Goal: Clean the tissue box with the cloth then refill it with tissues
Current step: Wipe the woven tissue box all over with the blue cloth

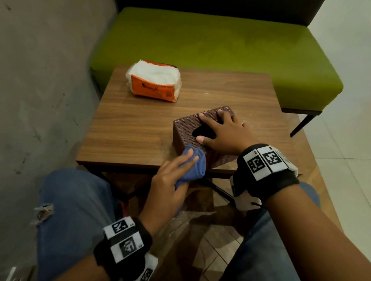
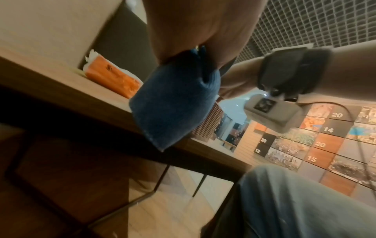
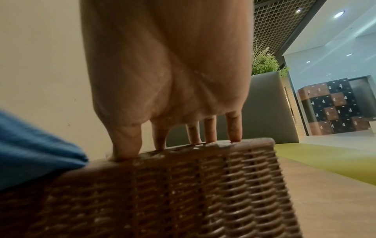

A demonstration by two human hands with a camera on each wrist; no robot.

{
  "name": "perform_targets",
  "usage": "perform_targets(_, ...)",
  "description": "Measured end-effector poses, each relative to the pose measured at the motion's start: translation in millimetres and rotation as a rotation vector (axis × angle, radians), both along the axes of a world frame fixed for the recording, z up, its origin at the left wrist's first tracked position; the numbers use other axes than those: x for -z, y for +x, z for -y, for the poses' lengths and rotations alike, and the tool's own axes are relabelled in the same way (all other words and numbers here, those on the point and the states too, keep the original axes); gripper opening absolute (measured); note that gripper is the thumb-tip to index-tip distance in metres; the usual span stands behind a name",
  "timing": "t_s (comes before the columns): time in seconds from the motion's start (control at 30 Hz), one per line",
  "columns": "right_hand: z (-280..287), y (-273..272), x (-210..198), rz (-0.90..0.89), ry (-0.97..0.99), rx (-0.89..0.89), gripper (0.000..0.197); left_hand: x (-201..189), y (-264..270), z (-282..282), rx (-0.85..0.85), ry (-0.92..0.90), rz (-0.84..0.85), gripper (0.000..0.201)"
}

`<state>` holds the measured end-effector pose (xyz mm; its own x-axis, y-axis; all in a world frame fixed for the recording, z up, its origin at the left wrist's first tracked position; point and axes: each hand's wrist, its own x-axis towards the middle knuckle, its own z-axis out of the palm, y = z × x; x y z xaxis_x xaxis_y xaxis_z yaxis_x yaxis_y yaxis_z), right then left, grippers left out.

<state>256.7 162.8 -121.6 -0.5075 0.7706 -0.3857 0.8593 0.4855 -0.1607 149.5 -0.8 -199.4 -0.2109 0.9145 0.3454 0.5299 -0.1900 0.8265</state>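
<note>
The brown woven tissue box (image 1: 189,130) stands on the wooden table (image 1: 135,131) near its front right, with a dark oval opening in its top. My right hand (image 1: 220,132) rests spread on the box top, and its fingertips (image 3: 234,133) press down on the box (image 3: 183,193). My left hand (image 1: 177,170) holds a bunched blue cloth (image 1: 197,164) against the box's near left corner. In the left wrist view the cloth (image 2: 175,99) hangs from the palm over the table edge. An orange pack of white tissues (image 1: 153,83) lies at the table's back left.
A green padded bench (image 1: 211,45) stands behind the table. A grey wall (image 1: 28,68) runs close along the left. My knees in jeans (image 1: 73,209) sit under the table's front edge. Bare tabletop lies left of the box.
</note>
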Motion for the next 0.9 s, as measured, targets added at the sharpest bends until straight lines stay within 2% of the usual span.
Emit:
perform_targets(0.07, -0.5, 0.2, 0.0, 0.003, 0.005, -0.002, 0.069, 2.7, -8.9, -8.6, 0.012, 0.018, -0.010, 0.059)
perform_targets(0.13, 0.0, -0.5, -0.2, -0.002, 0.014, -0.008, 0.068, 2.7, -24.9, -33.0, -0.047, -0.012, 0.049, 0.061)
perform_targets(0.2, 1.0, -0.6, -0.2, -0.005, 0.004, -0.005, 0.068, -0.4, -41.9, -58.6, -0.127, -0.053, 0.141, 0.057)
perform_targets(0.3, 1.2, -1.1, 0.7, 0.006, 0.016, 0.007, 0.067, -1.5, -45.8, -67.0, -0.191, -0.059, 0.167, 0.051)
perform_targets(0.43, 2.5, -2.6, 2.4, 0.012, 0.025, 0.010, 0.067, 0.4, -10.1, -13.1, -0.042, -0.028, 0.098, 0.061)
perform_targets(0.5, 1.8, -2.1, 1.4, 0.013, 0.026, 0.013, 0.067, 0.1, -13.6, -8.7, 0.009, -0.015, 0.073, 0.060)
perform_targets(0.63, 8.8, -5.0, 2.2, 0.034, 0.055, 0.036, 0.067, -6.0, -48.4, -59.9, -0.122, -0.089, 0.095, 0.047)
perform_targets(0.7, 11.9, -8.7, 3.5, 0.044, 0.085, 0.055, 0.068, -13.4, -57.6, -79.0, -0.175, -0.113, 0.053, 0.044)
perform_targets(0.77, 12.1, -11.8, 3.9, 0.053, 0.109, 0.066, 0.069, -16.1, -54.1, -77.0, -0.163, -0.095, -0.002, 0.045)
perform_targets(0.9, 9.3, -13.5, 3.1, 0.059, 0.128, 0.081, 0.071, -4.4, -29.5, -30.5, -0.132, -0.017, -0.076, 0.049)
